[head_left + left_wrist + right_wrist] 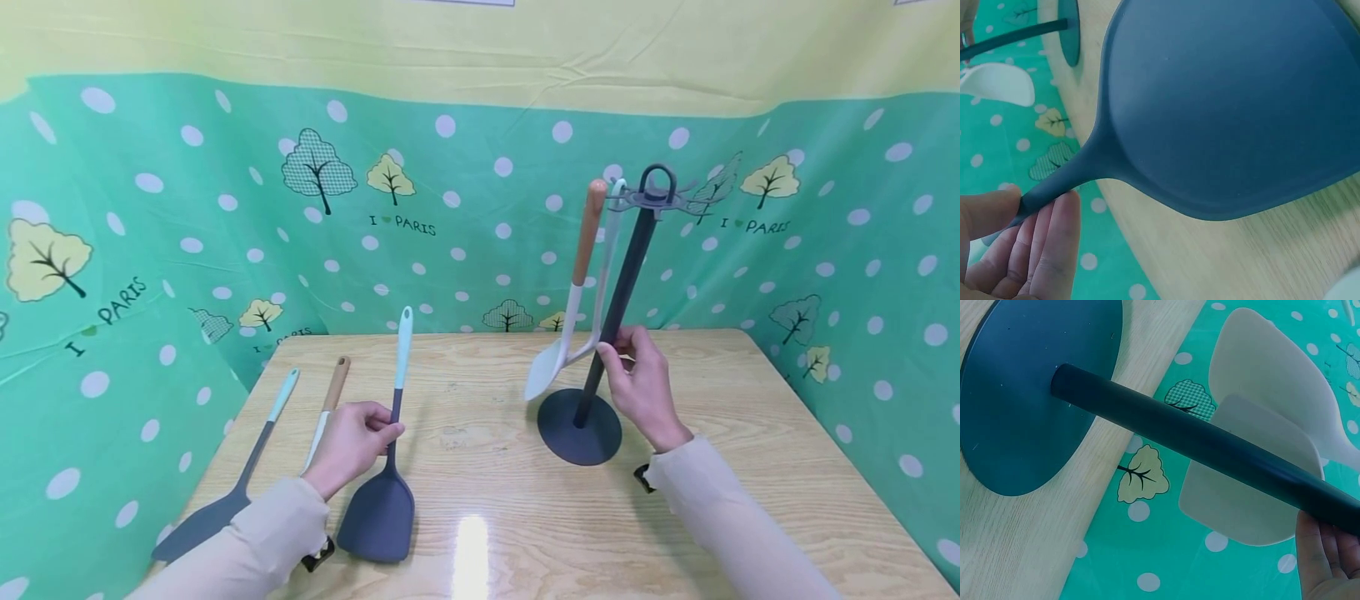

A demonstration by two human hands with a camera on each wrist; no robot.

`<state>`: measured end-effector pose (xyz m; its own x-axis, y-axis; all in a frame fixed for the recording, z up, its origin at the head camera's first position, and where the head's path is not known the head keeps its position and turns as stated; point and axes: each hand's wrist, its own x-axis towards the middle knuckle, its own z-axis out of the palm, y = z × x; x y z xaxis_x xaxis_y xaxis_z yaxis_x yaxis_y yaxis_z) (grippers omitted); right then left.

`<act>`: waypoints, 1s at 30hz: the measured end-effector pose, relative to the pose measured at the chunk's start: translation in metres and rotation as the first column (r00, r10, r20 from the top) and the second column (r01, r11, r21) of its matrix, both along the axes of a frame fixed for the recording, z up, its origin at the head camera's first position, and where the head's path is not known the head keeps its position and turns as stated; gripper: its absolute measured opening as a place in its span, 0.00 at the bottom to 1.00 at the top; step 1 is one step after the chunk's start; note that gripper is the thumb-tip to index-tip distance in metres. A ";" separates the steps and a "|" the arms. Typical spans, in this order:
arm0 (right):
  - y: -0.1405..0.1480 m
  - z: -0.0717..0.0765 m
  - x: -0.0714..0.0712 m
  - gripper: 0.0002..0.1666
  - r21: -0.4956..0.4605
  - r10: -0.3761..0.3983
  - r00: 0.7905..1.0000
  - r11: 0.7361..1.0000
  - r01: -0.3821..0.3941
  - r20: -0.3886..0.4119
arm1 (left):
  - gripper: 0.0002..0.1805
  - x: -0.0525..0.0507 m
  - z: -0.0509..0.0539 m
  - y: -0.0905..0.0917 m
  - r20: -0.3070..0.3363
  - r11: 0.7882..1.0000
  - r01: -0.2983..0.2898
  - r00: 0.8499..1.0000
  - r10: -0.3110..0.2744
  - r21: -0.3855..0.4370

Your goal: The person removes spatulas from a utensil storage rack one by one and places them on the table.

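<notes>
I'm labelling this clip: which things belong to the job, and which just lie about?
Likely the job:
grey spatula, in left hand
black rack, in right hand
two hanging utensils

Lying about, perhaps waiting:
second grey spatula
brown-handled utensil

Green dotted cloth (465, 258), printed legend "I PARIS", small green mark between the words; first example (411, 227) centre-left, beneath a yellow tree (391, 174); second example (765, 226) at right; third example (120, 302) at far left, slanting upward; fourth example (279, 343), smaller, less clear, near the table (495, 450).
</notes>
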<state>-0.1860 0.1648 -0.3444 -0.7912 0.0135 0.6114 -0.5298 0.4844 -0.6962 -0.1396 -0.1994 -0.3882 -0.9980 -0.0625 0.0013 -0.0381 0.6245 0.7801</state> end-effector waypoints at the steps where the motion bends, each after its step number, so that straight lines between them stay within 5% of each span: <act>1: 0.000 0.000 0.000 0.08 0.001 0.001 1.000 1.000 -0.001 -0.001 | 0.05 -0.001 0.000 -0.002 0.006 1.000 -0.002 1.000 0.002 -0.006; 8: 0.000 0.000 0.000 0.08 0.002 0.002 1.000 1.000 -0.002 -0.003 | 0.05 -0.007 0.000 -0.014 -0.047 0.999 0.018 0.999 -0.020 -0.043; 20: 0.000 -0.001 0.000 0.08 0.000 -0.001 1.000 1.000 0.001 0.005 | 0.05 -0.023 -0.010 -0.024 0.095 0.999 0.010 0.995 -0.006 -0.040; 30: 0.000 -0.001 0.000 0.08 0.007 -0.009 1.000 1.000 0.009 -0.007 | 0.05 -0.027 -0.014 -0.032 0.115 0.997 0.053 0.992 -0.047 -0.054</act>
<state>-0.1864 0.1650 -0.3453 -0.7867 0.0163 0.6171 -0.5302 0.4942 -0.6890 -0.1668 -0.2311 -0.4025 -0.9937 -0.0156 -0.1106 -0.0924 0.6708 0.7359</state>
